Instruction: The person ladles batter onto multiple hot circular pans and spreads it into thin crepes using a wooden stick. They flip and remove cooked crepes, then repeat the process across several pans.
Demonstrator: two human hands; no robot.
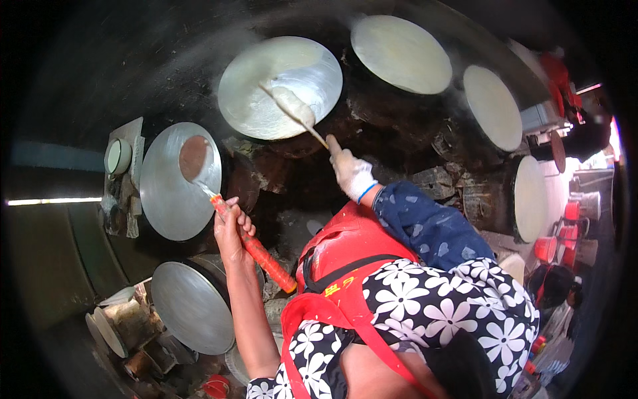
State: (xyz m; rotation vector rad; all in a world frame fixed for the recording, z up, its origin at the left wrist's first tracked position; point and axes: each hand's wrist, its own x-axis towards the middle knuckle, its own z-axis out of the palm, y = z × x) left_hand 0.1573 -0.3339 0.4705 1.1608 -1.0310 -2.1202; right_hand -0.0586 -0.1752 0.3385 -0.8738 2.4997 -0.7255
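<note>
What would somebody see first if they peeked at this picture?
Probably the ring of big round griddles curving across the top and down both sides, some covered in pale batter. Next, the right hand in a white glove spreads batter with a scraper on the top-middle griddle, while the bare left hand holds an orange-handled tool at the left griddle.

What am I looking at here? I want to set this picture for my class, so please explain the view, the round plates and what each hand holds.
This is one fisheye picture from a camera on a person's head, looking down, so straight edges bend. There is no machine: the person works with their own hands. The left hand grips an orange-handled ladle whose bowl rests over a round griddle. The right hand, in a white glove, holds a batter spreader on another griddle smeared with pale batter. More round griddles curve around, some covered by thin pale pancakes.
</note>
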